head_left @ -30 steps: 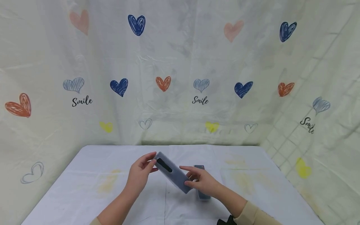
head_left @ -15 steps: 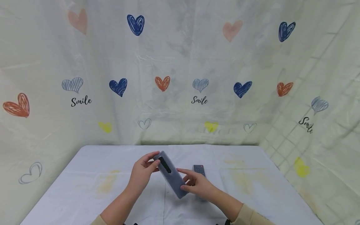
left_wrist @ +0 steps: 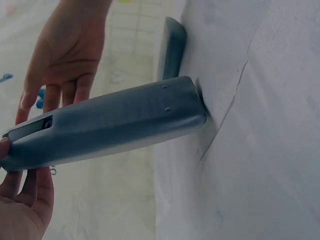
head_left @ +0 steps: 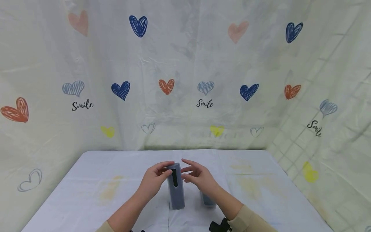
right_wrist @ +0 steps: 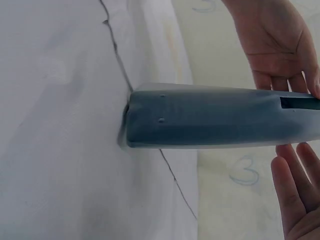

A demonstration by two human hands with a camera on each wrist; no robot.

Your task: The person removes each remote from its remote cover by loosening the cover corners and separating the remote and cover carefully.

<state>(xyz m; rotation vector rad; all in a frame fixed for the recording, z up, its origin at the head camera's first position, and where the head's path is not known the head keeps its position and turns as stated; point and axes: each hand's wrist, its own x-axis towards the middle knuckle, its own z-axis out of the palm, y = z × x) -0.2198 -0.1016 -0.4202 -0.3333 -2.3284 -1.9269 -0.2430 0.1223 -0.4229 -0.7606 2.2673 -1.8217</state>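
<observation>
A grey-blue remote control (head_left: 177,198) stands upright in the middle of the white table, its back towards me and a dark slot near its top. My left hand (head_left: 152,180) pinches its upper end, thumb in front and fingers behind. My right hand (head_left: 203,177) is at the other side of the top, fingers spread, close to the edge; I cannot tell whether they touch it. In the left wrist view, the lower end of the remote control (left_wrist: 130,115) meets the cloth. A second remote control (head_left: 208,200) lies to the right, partly hidden by my right hand.
A white cloth (head_left: 110,174) with faint yellow stains and creases covers the table. Behind it and at the sides hangs a pale curtain (head_left: 179,64) printed with hearts. A black device (head_left: 218,226) sits by my right sleeve.
The held remote control has swung from a slant to upright and its lower end has come down to the table. My right hand has let go of the lower end and risen beside the top.
</observation>
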